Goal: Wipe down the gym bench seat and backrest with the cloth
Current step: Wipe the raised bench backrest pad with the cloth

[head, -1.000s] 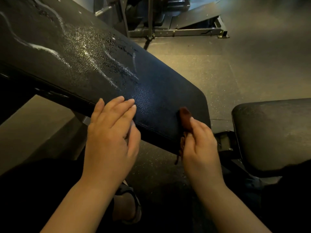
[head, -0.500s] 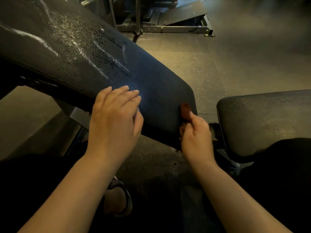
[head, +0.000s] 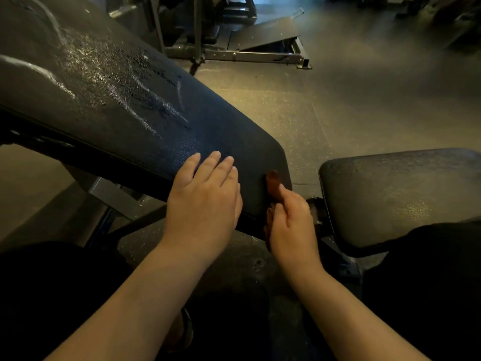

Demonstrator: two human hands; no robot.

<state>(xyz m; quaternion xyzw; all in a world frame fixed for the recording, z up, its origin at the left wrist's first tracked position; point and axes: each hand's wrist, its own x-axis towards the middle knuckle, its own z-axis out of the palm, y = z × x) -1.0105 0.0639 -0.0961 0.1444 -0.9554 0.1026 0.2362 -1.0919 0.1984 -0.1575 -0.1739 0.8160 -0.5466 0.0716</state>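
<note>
R hand (head: 291, 225) pinches brown cloth (head: 272, 181) against lower end of backrest (head: 221, 131), frame centre; L hand (head: 205, 201) flat on pad, fingers straight, just beside; pad's long axis runs to upper left (wet streaks (head: 117, 82) there), seat (head: 390, 194) lies right, nearer R hand.

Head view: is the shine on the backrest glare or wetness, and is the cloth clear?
Head view: dim light; the backrest glistens with droplets and pale streaks, likely wetness, not glare; the reddish cloth in the right hand is dark and murky; far floor hazy.
</note>
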